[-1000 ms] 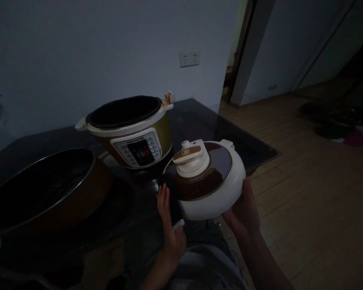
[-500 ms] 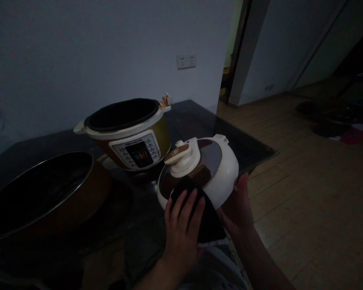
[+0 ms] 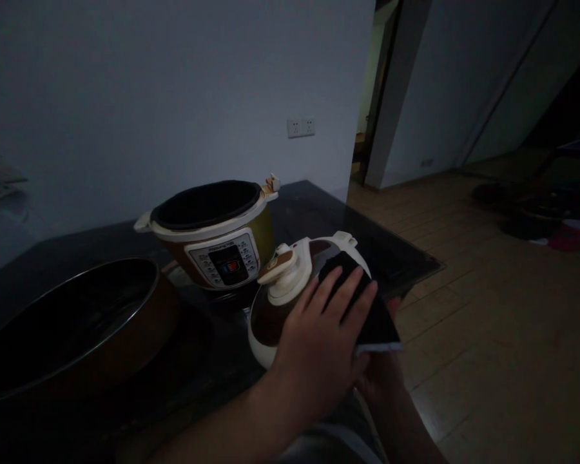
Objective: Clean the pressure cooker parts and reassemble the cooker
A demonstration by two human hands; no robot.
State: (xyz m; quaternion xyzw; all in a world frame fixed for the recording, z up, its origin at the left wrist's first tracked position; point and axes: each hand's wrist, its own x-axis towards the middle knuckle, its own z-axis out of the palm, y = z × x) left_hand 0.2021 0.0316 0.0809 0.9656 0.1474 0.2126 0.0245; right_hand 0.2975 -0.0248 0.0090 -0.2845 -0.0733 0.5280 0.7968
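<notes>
A pressure cooker lid [image 3: 265,316], white-rimmed with a dark glossy top and a brown-and-cream handle, is tilted in front of me. My left hand [image 3: 323,328] presses a black cloth [image 3: 374,316] against the lid's top and right side, fingers laid over the cloth. Behind the lid's right edge, my right hand [image 3: 384,374] supports it from below; its fingers are mostly hidden by the cloth and lid. The cooker body [image 3: 265,235], with a control panel and dark inner pot, stands uncovered just beyond the lid.
A large brown pan [image 3: 145,316] sits on the dark glossy counter [image 3: 299,206] at the left. A wall socket [image 3: 301,127] is above the counter's back. Tiled floor [image 3: 444,303] lies past the counter's right edge, with a pink basin [image 3: 570,235] farther off.
My left hand has slid the black cloth rightward and up across the lid, from its front to its right side. The view has tipped slightly upward.
</notes>
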